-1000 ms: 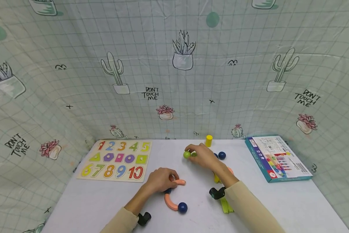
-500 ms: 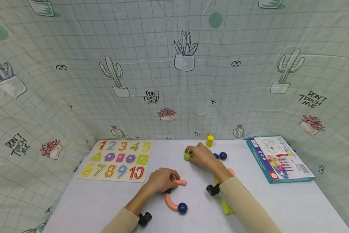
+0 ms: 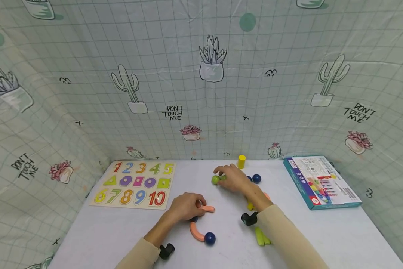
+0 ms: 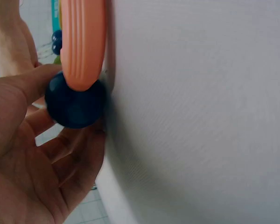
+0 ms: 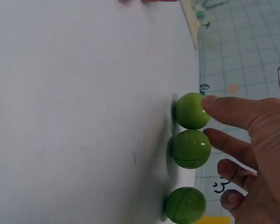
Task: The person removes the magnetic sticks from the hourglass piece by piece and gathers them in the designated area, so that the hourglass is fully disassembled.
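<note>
In the head view my left hand (image 3: 186,206) is at the table's middle, beside an orange curved piece (image 3: 208,209). The left wrist view shows its thumb and fingers around a dark blue ball (image 4: 74,103) that meets a ridged orange piece (image 4: 84,42). A second orange curve (image 3: 196,231) runs from there to another blue ball (image 3: 209,238). Farther back, my right hand (image 3: 234,178) has thumb and forefinger at a green ball (image 5: 191,110). A second green ball (image 5: 190,149) sits against it, and a third green ball (image 5: 185,205) lies apart.
A wooden number puzzle board (image 3: 129,203) lies at left and a toy box (image 3: 322,183) at right. Behind the right hand stands a yellow cylinder (image 3: 241,161), with a blue ball (image 3: 256,178) nearby. Light green sticks (image 3: 261,237) lie partly under the right forearm.
Both hands keep nearly the same places. The right forearm and the green ball at its fingertips shift only slightly; the left hand stays at the orange and blue pieces.
</note>
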Tool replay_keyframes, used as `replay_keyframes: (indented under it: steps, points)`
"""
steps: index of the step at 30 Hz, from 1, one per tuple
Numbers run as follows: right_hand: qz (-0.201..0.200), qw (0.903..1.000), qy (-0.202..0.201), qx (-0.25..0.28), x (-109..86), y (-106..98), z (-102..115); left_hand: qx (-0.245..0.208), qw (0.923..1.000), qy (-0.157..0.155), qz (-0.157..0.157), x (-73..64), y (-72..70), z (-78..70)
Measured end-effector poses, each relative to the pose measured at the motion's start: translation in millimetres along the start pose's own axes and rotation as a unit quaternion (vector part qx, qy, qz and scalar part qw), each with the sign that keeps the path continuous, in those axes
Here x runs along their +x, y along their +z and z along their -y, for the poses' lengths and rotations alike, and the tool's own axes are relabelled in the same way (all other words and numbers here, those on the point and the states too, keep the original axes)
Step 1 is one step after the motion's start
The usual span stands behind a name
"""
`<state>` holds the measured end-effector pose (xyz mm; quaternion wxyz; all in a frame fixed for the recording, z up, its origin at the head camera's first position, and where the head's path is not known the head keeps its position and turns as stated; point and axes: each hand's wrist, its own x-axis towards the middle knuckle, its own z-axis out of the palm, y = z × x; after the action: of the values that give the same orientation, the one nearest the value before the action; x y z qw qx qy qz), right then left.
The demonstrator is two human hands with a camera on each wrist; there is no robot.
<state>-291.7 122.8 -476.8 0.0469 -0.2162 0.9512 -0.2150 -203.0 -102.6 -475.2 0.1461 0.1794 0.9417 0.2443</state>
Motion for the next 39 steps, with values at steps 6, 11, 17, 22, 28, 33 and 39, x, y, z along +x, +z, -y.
replay_keyframes:
  steps: [6, 11, 17, 22, 28, 33, 39]
  points:
    - [0.058, 0.9955, -0.031, 0.068, -20.3, -2.1, 13.1, 0.005, 0.9992, 0.016, 0.035, -1.0, -4.9, 0.5]
    - [0.149, 0.9829, -0.065, 0.087, -39.0, 10.5, 30.9, -0.034, 0.9955, 0.082, 0.032, 4.0, 2.6, -0.9]
    - [0.162, 0.9825, -0.045, 0.080, -51.8, 21.6, 36.5, -0.048, 0.9938, 0.100, 0.014, 6.9, 8.0, -1.6]
    - [0.161, 0.9842, -0.039, 0.063, -55.5, 21.3, 35.4, -0.018, 0.9976, 0.060, 0.030, 0.8, -2.5, 0.5]
    - [0.165, 0.9852, -0.032, 0.034, -60.4, 19.4, 37.0, -0.037, 0.9958, 0.070, 0.045, -4.2, -9.9, 7.6]
    - [0.153, 0.9866, -0.055, 0.008, -63.7, 21.2, 40.7, -0.060, 0.9923, 0.096, 0.049, -1.3, -3.9, 7.1]
    - [0.131, 0.9890, -0.068, -0.016, -65.0, 22.6, 41.5, -0.063, 0.9926, 0.094, 0.045, -0.1, -2.0, 3.8]
